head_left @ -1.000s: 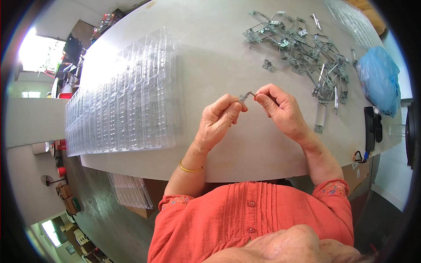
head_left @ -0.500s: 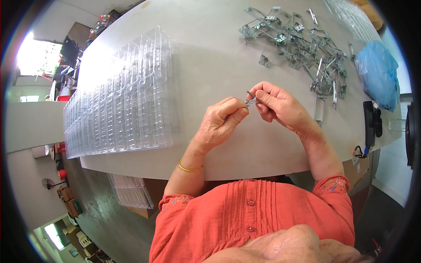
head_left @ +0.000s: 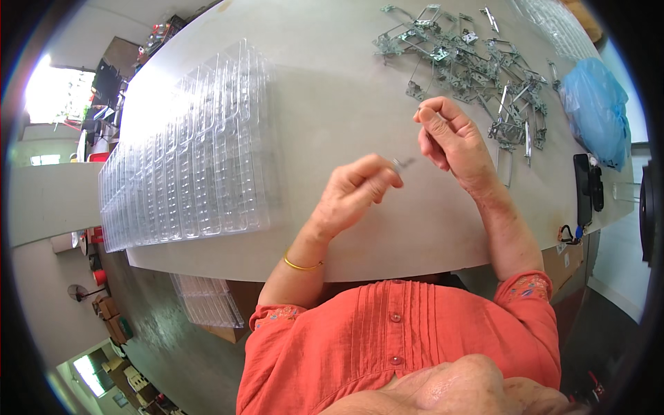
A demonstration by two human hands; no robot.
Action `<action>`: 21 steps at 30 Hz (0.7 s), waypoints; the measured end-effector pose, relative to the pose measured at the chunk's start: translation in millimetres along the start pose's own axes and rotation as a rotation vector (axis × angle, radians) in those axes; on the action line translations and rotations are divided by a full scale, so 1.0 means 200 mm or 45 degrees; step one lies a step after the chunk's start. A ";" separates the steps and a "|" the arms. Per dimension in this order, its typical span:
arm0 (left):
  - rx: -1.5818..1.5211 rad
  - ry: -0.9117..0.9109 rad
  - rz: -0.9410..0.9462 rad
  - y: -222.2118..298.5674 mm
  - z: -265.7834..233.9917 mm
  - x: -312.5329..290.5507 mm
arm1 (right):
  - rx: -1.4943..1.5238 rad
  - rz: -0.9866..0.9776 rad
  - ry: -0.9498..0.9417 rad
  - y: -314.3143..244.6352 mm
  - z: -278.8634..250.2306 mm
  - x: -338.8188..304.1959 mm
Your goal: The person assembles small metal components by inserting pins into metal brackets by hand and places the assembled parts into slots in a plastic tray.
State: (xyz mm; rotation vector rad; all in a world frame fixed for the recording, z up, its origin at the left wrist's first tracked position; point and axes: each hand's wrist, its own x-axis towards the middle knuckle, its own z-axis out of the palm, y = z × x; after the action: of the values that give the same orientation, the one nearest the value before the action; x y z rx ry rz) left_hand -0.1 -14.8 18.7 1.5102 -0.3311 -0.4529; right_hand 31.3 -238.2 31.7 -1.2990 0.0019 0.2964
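Observation:
My left hand (head_left: pixel 360 187) pinches a small grey metal part (head_left: pixel 404 164), blurred by motion, between thumb and fingers above the table. My right hand (head_left: pixel 449 138) is raised farther off and to the right, its thumb and fingertips pressed together. A tiny dark spot shows at those fingertips, too small to name. Just beyond my right hand lies a tangled heap of metal brackets (head_left: pixel 477 76) with thin rods. A stack of clear plastic blister trays (head_left: pixel 187 159) rests on the table to the left of my left hand.
At the right edge sit a blue plastic bag (head_left: pixel 593 114) and a black elongated object (head_left: pixel 582 190). More clear plastic trays (head_left: pixel 553 28) lie at the far right. The pale table (head_left: pixel 332 111) curves along its near edge. Below it, another tray stack (head_left: pixel 207 301) stands near a cardboard box.
My hands have parted. The right moved away and to the right toward the metal heap; the left shifted slightly right and keeps the small metal part, now out of the right hand's fingers.

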 end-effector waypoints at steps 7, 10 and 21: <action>-0.285 0.297 -0.014 -0.02 -0.03 0.03 | -0.264 0.144 -0.154 0.00 0.11 -0.07; -0.205 0.304 0.019 -0.02 -0.02 0.03 | -0.185 0.151 -0.160 0.02 0.11 -0.07; 0.255 0.181 0.121 -0.04 0.01 0.02 | -0.272 0.077 -0.083 0.02 0.13 -0.08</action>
State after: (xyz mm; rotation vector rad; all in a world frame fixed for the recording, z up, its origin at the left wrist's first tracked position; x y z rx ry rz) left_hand 2.6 -17.9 9.8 1.7034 -0.3420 -0.2405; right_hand 11.3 -216.1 38.0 -1.5020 -0.0471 0.3989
